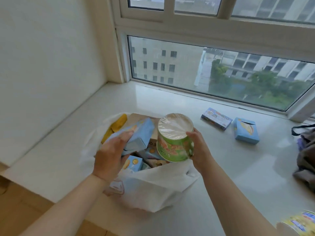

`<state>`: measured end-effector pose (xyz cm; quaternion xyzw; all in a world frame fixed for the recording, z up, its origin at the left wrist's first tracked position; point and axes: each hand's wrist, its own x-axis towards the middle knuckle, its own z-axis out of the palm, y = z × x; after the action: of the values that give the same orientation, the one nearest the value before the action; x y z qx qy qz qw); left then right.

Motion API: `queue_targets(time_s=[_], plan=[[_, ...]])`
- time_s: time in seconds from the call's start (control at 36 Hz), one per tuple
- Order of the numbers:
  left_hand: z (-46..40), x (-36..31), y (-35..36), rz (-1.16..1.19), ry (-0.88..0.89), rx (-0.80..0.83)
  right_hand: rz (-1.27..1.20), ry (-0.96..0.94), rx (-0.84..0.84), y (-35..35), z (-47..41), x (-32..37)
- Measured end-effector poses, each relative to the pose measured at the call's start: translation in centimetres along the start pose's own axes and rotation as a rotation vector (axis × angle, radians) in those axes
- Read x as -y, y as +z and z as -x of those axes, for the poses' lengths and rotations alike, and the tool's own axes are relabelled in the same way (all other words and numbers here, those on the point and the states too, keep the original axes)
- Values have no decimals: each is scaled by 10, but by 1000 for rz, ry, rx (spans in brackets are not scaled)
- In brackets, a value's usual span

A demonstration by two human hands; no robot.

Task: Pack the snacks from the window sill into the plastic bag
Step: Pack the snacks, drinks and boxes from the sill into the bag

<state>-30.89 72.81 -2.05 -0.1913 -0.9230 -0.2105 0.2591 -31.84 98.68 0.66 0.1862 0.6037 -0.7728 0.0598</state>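
Note:
A white plastic bag (153, 189) stands open on the white window sill (230, 167), with several light blue snack boxes and a yellow packet (117, 126) inside. My left hand (110, 155) grips a light blue box (138, 133) over the bag's mouth. My right hand (197, 149) holds a green cup-shaped tub (173, 138), upside down, its white base facing up, also above the bag. Two more boxes lie on the sill to the right: a dark blue one (216, 118) and a light blue one (246, 131).
A grey bag with a black strap (305, 150) lies at the sill's right edge. A yellow and blue packet (300, 223) shows at the bottom right corner. The window pane (213, 72) runs along the back, a white wall (51, 57) on the left.

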Motion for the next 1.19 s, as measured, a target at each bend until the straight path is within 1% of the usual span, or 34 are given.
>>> queue_targets(time_s=[0.06, 0.14, 0.25, 0.31, 0.39, 0.44, 0.58, 0.64, 0.69, 0.72, 0.78, 0.81, 0.89, 0.92, 0.94, 1.0, 1.11, 1.17, 1.19], plan=[[26, 16, 8, -40, 14, 93, -41, 40, -82, 6, -3, -2], [52, 38, 29, -182, 163, 294, -82, 57, -170, 10, -13, -7], [34, 52, 41, -233, 35, 550, -1, 46, -235, 22, -20, -10], [14, 52, 45, -198, 12, 627, 35, 21, -256, 27, -22, -14], [-7, 58, 53, -225, -36, 749, 64, -33, -309, 34, -24, -16], [-9, 64, 59, -230, -67, 791, 84, -55, -313, 38, -23, -19], [-2, 64, 69, -176, -173, 945, 122, -36, -227, 46, -18, -29], [-3, 62, 67, -184, -159, 1006, 119, -35, -205, 49, -18, -35], [-5, 63, 60, -182, -106, 1039, 105, -36, -204, 50, -17, -38], [-5, 62, 55, -168, -49, 1017, 93, -36, -203, 50, -17, -38], [-2, 53, 43, -126, 135, 904, 71, -34, -189, 49, -16, -37], [1, 46, 38, -123, 228, 872, 65, -28, -181, 48, -15, -35], [14, 33, 36, -139, 436, 861, 52, 8, -128, 46, -14, -33], [19, 29, 36, -125, 485, 819, 51, 18, -100, 45, -13, -32], [25, 27, 38, -92, 529, 730, 58, 30, -73, 44, -13, -30], [33, 24, 35, 10, 522, 569, 106, 57, -16, 42, -13, -28], [35, 11, 19, 179, 459, 342, 233, 101, 84, 35, -10, -25], [33, 8, 13, 223, 500, 263, 291, 134, 113, 30, -7, -22], [34, 8, 10, 226, 542, 255, 327, 151, 128, 26, -5, -19]])
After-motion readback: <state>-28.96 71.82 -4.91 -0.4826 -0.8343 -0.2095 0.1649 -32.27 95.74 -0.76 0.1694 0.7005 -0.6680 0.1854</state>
